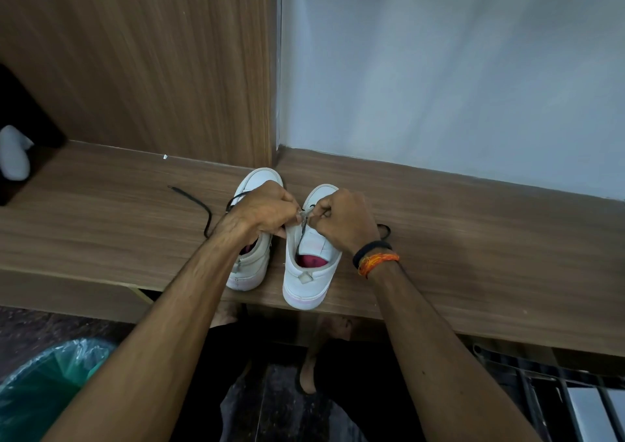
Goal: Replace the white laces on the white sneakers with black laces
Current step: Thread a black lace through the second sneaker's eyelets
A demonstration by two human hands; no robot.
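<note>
Two bare forearms reach forward from the bottom edge, meeting over a pair of white low-top sneakers that stand side by side on a brown wood-grain shelf, toes pointing toward the wall. Left hand lies over the left white sneaker, fingers curled and pinching at the inner edge of the right white sneaker, just at the eyelet row. Right hand faces it, thumb and fingers pinched tight on the same spot; what they pinch looks like the tip of the thin black lace, though the blur there keeps it from being certain. A dark strand runs down along the tongue of the right sneaker, whose pink insole shows at the opening. Another stretch of black lace trails left across the shelf from under the left wrist, ending in a free tip well apart from the shoes; a small loop of it shows behind the right wrist. That wrist wears a black band and an orange thread bracelet. Below the shelf, at lower left, sits a bin lined with a green plastic bag. A white rounded object rests at the far left of the shelf
</note>
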